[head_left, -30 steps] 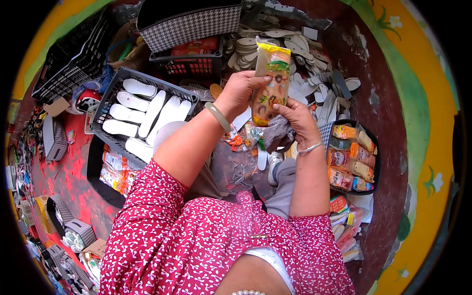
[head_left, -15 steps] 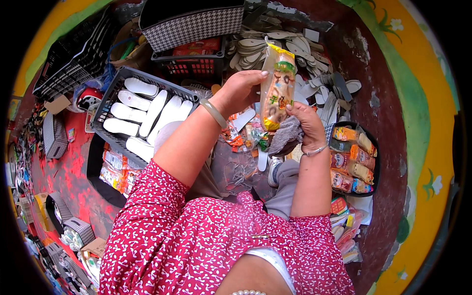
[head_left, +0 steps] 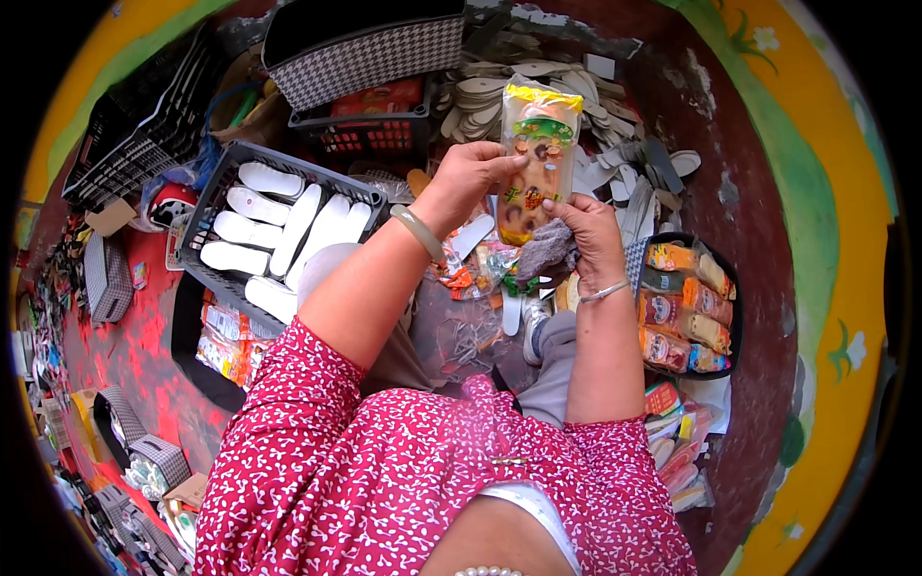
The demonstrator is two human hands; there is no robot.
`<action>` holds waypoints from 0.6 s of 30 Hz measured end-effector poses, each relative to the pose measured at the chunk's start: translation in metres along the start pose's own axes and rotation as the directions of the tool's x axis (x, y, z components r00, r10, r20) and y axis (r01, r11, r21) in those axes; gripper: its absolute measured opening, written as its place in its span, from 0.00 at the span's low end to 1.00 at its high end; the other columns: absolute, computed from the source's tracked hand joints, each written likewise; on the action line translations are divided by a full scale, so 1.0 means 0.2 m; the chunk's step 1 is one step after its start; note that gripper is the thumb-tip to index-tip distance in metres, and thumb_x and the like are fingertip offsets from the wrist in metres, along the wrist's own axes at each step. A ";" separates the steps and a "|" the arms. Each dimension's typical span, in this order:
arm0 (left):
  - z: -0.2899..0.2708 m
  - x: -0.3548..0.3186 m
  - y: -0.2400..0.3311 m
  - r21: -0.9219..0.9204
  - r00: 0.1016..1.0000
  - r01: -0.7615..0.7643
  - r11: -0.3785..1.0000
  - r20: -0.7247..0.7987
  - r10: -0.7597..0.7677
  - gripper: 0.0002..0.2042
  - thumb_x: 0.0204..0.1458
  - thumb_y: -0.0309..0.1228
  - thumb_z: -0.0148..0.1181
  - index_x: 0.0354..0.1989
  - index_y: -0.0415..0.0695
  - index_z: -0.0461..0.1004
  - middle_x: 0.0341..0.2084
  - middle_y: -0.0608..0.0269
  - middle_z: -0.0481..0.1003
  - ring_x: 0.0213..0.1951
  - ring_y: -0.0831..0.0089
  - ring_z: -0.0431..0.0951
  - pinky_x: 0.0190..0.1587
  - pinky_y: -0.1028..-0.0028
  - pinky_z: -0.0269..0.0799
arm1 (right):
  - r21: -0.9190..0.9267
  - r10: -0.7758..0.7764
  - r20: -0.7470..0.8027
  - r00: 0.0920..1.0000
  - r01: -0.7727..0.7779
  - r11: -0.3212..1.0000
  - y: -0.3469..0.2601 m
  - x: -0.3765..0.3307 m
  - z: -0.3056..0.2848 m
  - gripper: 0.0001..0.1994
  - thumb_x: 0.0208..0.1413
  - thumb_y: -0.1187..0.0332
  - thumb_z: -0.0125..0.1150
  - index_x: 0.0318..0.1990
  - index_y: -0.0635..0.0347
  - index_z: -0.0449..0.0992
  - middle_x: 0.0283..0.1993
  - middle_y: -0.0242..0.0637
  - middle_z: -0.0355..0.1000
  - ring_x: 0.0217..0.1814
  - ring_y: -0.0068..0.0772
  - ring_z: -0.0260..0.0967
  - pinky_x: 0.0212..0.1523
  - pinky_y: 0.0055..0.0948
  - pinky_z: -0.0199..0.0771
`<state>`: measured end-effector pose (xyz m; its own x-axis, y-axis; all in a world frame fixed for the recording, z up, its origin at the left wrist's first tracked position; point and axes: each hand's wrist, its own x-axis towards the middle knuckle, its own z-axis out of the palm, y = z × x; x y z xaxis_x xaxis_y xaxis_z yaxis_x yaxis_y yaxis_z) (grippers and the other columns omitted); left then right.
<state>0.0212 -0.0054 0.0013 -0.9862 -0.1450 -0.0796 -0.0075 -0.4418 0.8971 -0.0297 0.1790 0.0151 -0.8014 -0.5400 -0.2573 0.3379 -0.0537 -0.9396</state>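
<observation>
A clear plastic packet [head_left: 538, 168] with yellow ends, a green band and printed figures is held up at upper centre, its tan contents showing through. My left hand [head_left: 477, 173] grips its left edge, thumb across the front. At the lower right edge, my right hand [head_left: 588, 230] pinches the same packet, thumb on its front. A crumpled grey cloth [head_left: 549, 250] also sits in my right hand, bunched under the packet's lower end. The fingers behind the packet are partly hidden.
A grey plastic basket [head_left: 219, 197] holds several white insoles [head_left: 252, 233]. Loose insoles [head_left: 480, 96] lie piled beyond my hands. At right stands a dark bin [head_left: 737, 336] of packets; at left, a black bin [head_left: 185, 331] has more. A houndstooth box [head_left: 370, 62] rests on a black crate [head_left: 360, 130].
The packet has turned its printed front more toward me and shifted slightly left. My left thumb now lies farther across its front. The right hand and cloth have moved slightly left.
</observation>
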 end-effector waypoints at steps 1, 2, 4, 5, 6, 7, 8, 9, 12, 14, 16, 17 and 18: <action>-0.01 0.00 0.00 0.009 1.000 0.013 1.000 0.016 -0.013 0.08 0.52 0.32 0.58 0.32 0.39 0.75 0.24 0.68 0.74 0.26 0.82 0.73 0.30 0.82 0.68 | -0.020 -0.025 -0.008 1.000 0.025 0.999 0.00 0.00 0.00 0.06 0.47 0.72 0.64 0.28 0.65 0.75 0.22 0.32 0.72 0.21 0.20 0.69 0.23 0.19 0.69; -0.02 0.00 0.00 0.018 0.999 0.025 1.000 0.031 -0.026 0.08 0.52 0.32 0.58 0.32 0.38 0.75 0.24 0.67 0.75 0.26 0.82 0.73 0.30 0.82 0.68 | -0.041 -0.050 -0.016 0.999 0.049 0.998 0.00 -0.01 0.00 0.06 0.46 0.71 0.65 0.27 0.65 0.75 0.22 0.31 0.72 0.20 0.20 0.68 0.23 0.19 0.68; 0.00 -0.02 0.03 -0.101 0.997 0.074 0.992 0.010 -0.074 0.09 0.53 0.31 0.57 0.33 0.37 0.74 0.26 0.64 0.75 0.28 0.80 0.75 0.32 0.81 0.70 | -0.049 -0.045 0.038 0.998 0.047 0.998 0.00 0.00 -0.03 0.08 0.46 0.70 0.65 0.29 0.65 0.76 0.24 0.30 0.72 0.23 0.17 0.67 0.25 0.17 0.66; 0.01 -0.02 0.04 -0.161 0.995 0.098 0.982 0.001 -0.099 0.09 0.53 0.31 0.56 0.33 0.37 0.74 0.27 0.63 0.76 0.28 0.79 0.75 0.33 0.81 0.71 | -0.054 -0.042 0.064 0.997 0.046 0.997 0.00 0.00 -0.04 0.09 0.46 0.69 0.66 0.30 0.66 0.76 0.25 0.29 0.72 0.24 0.15 0.66 0.26 0.16 0.65; 0.00 -0.01 0.03 -0.189 0.993 0.114 0.975 -0.002 -0.116 0.09 0.54 0.31 0.55 0.34 0.36 0.73 0.28 0.60 0.76 0.30 0.76 0.77 0.36 0.78 0.72 | -0.060 -0.037 0.097 0.995 0.043 0.997 0.00 0.00 -0.04 0.10 0.46 0.68 0.66 0.31 0.66 0.77 0.26 0.28 0.72 0.25 0.14 0.65 0.28 0.16 0.63; -0.01 -0.01 0.02 -0.212 0.994 0.106 0.971 0.014 -0.106 0.09 0.54 0.30 0.55 0.34 0.35 0.73 0.29 0.60 0.76 0.30 0.76 0.77 0.36 0.78 0.72 | -0.030 -0.051 0.127 0.991 0.055 0.998 -0.02 -0.01 -0.04 0.10 0.47 0.67 0.66 0.32 0.66 0.76 0.27 0.28 0.72 0.27 0.14 0.65 0.29 0.15 0.63; -0.03 0.00 0.01 -0.236 0.995 0.099 0.967 0.029 -0.095 0.09 0.54 0.30 0.54 0.35 0.35 0.73 0.29 0.59 0.76 0.30 0.75 0.77 0.36 0.78 0.73 | 0.001 -0.065 0.157 0.985 0.066 0.998 -0.04 -0.02 -0.04 0.11 0.47 0.67 0.66 0.33 0.67 0.76 0.28 0.28 0.72 0.28 0.14 0.65 0.30 0.15 0.63; -0.03 0.00 0.01 -0.261 0.995 0.098 0.960 0.044 -0.090 0.10 0.54 0.30 0.54 0.35 0.35 0.73 0.29 0.59 0.76 0.30 0.75 0.77 0.37 0.77 0.73 | 0.034 -0.075 0.184 0.980 0.070 0.997 -0.05 -0.03 -0.03 0.12 0.47 0.66 0.66 0.34 0.67 0.76 0.29 0.28 0.73 0.30 0.13 0.65 0.31 0.15 0.63; -0.02 -0.01 0.01 -0.150 0.996 0.089 0.985 0.024 -0.087 0.09 0.53 0.30 0.55 0.35 0.35 0.73 0.29 0.59 0.76 0.30 0.75 0.77 0.36 0.77 0.73 | -0.039 -0.135 0.132 0.982 0.141 0.989 -0.06 -0.02 -0.03 0.15 0.49 0.65 0.64 0.39 0.69 0.75 0.33 0.29 0.73 0.34 0.15 0.65 0.37 0.15 0.64; -0.01 -0.02 0.01 -0.098 0.996 0.085 0.992 0.041 -0.081 0.10 0.53 0.29 0.55 0.36 0.34 0.73 0.30 0.58 0.77 0.30 0.75 0.77 0.36 0.77 0.73 | -0.085 -0.160 0.138 0.977 0.173 0.981 -0.08 -0.03 -0.04 0.14 0.51 0.67 0.62 0.39 0.70 0.75 0.33 0.30 0.73 0.34 0.16 0.66 0.38 0.15 0.64; 0.00 -0.01 0.00 -0.106 0.995 0.072 0.992 0.082 -0.064 0.10 0.52 0.29 0.55 0.38 0.34 0.72 0.31 0.58 0.77 0.32 0.74 0.77 0.38 0.76 0.73 | -0.074 -0.163 0.140 0.977 0.175 0.982 -0.07 -0.04 -0.05 0.12 0.51 0.69 0.62 0.39 0.70 0.75 0.33 0.31 0.73 0.34 0.16 0.66 0.37 0.16 0.64; 0.01 -0.01 -0.01 -0.174 0.990 0.102 0.980 0.116 -0.082 0.10 0.52 0.29 0.55 0.38 0.34 0.72 0.31 0.58 0.77 0.32 0.75 0.77 0.38 0.77 0.73 | -0.069 -0.165 0.141 0.976 0.176 0.982 -0.07 -0.04 -0.06 0.12 0.51 0.69 0.61 0.38 0.70 0.75 0.33 0.32 0.74 0.34 0.16 0.67 0.37 0.16 0.65; 0.02 -0.01 0.00 -0.242 0.985 0.131 0.961 0.146 -0.097 0.10 0.52 0.28 0.55 0.38 0.33 0.72 0.32 0.58 0.76 0.32 0.75 0.77 0.38 0.77 0.72 | -0.036 -0.144 0.151 0.978 0.151 0.988 -0.07 -0.05 -0.06 0.11 0.50 0.70 0.61 0.38 0.70 0.76 0.33 0.32 0.74 0.34 0.17 0.67 0.37 0.16 0.65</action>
<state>0.0224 -0.0013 0.0035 -0.9943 0.0293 -0.1025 -0.0964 -0.6578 0.7470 -0.0325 0.1947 0.0272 -0.7581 -0.6469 -0.0824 0.1951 -0.1045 -0.9752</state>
